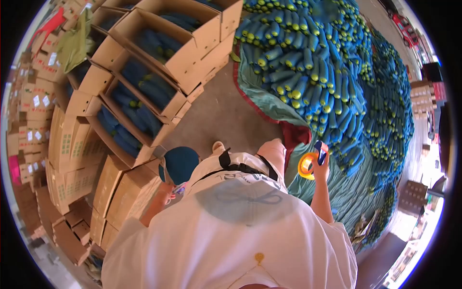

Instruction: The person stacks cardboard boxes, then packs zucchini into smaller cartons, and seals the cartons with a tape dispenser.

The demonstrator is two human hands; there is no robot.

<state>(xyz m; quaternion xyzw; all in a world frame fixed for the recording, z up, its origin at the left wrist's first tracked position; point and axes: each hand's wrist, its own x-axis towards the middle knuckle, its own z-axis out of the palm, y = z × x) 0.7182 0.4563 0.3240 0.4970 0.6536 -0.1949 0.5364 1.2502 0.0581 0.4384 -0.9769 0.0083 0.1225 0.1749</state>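
Note:
My right hand is closed round the handle of a tape dispenser with a roll of orange-yellow tape on it. It is held out over the edge of a green cloth. On the other side, my left hand is closed at the lower edge of a dark teal round thing with a grey rim; its exact kind I cannot make out. Something small and pinkish-purple shows beside those fingers. Closed cartons stand close to the left hand.
Open cartons holding blue-sleeved vegetables stand ahead on the left. A large heap of similar vegetables with yellow-green ends lies on the cloth at right. Grey floor runs between them. More stacked boxes stand far left.

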